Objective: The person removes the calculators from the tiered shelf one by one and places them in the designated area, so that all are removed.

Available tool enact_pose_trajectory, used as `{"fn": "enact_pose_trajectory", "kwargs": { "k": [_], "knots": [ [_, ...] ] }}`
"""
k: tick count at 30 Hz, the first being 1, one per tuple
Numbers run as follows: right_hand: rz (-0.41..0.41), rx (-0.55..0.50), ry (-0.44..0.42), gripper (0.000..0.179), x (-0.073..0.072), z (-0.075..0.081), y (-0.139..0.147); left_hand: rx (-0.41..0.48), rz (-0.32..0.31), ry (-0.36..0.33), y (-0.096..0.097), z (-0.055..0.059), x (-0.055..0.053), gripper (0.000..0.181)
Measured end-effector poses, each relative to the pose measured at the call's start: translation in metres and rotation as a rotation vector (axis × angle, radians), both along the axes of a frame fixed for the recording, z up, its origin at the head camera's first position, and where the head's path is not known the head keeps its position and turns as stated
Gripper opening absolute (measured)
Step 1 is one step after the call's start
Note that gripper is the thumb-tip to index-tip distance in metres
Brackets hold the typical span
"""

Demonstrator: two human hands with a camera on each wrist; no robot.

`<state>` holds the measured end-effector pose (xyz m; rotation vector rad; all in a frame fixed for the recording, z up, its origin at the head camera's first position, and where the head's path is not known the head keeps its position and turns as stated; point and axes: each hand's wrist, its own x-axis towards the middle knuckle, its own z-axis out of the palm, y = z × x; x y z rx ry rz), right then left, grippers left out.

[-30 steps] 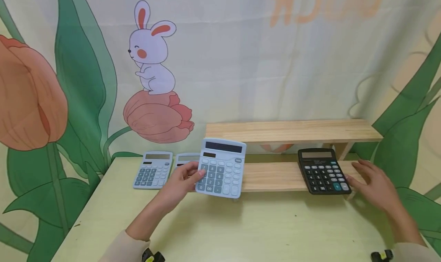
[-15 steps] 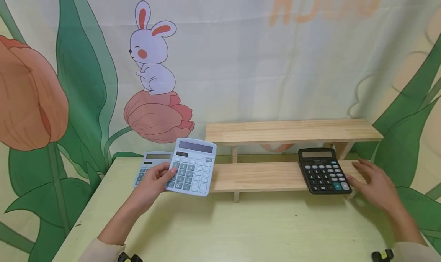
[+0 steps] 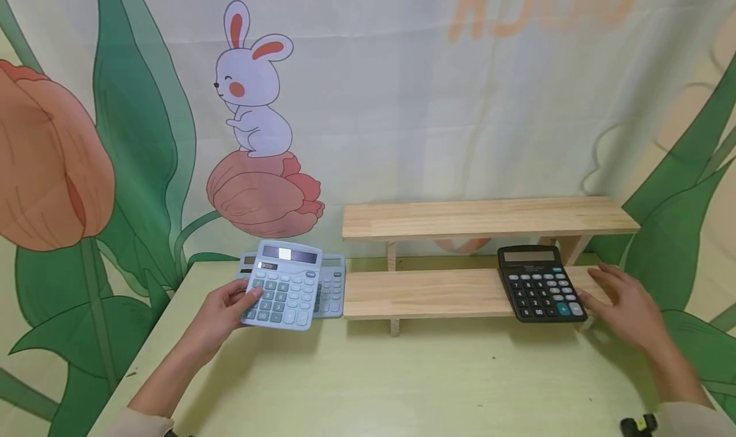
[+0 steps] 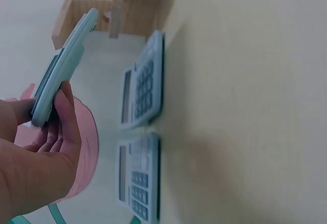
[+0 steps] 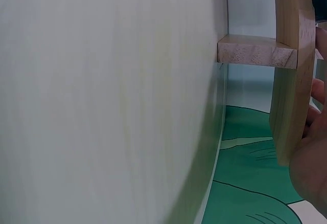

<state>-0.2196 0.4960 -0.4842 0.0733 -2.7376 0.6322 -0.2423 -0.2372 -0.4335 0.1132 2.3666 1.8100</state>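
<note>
We've got the left hand (image 3: 215,315) up on the left, its grip pinching a light-blue desktop calculator (image 3: 284,287) by the left edge, thumb on the key face, fingers behind. Calc is off the tabletop (image 3: 402,379), partly covering two matching ones side by side on the far left: left-hand calculator (image 4: 138,178) & right-hand calculator (image 4: 142,88). Right hand (image 3: 623,306): grip loose, at the right end of the lower wooden shelf (image 3: 431,293), just beside the black calculator (image 3: 542,285) there; can't tell if the thumb touches it.

To handle this well, we'd pinch nearer mid-edge, since a one-sided hold prob. lets the free corner sag. Thumb off the keys, clear of the two behind, level before any release. Right hand shd stay light so the black calc isn't nudged.

Tabletop: pale yellow-green, few dark specks, soft shadows under left hand & shelf. Upper wooden shelf (image 3: 489,216) sits higher & farther back. Behind: printed fabric backdrop (image 3: 391,92) w/ white rabbit (image 3: 259,127), big orange tulip (image 3: 52,156), green leaves.
</note>
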Motion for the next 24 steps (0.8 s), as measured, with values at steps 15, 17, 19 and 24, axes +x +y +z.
{"fn": "enact_pose_trajectory", "kwargs": {
  "k": [15, 17, 19, 24],
  "knots": [
    [0.01, -0.002, 0.007, 0.07, 0.0, 0.004, 0.0, -0.205, 0.129, -0.066, -0.066, -0.042, 0.008, 0.059],
    [0.014, -0.001, 0.006, 0.07, -0.001, 0.004, 0.0, -0.24, 0.14, -0.075, -0.074, -0.049, 0.011, 0.06],
    [0.018, -0.003, 0.005, 0.07, -0.001, 0.004, 0.0, -0.274, 0.151, -0.092, -0.081, -0.055, 0.013, 0.062],
    [0.021, 0.002, 0.007, 0.069, 0.0, 0.003, 0.001, -0.315, 0.158, -0.134, -0.089, -0.066, 0.017, 0.065]
  ]
}}
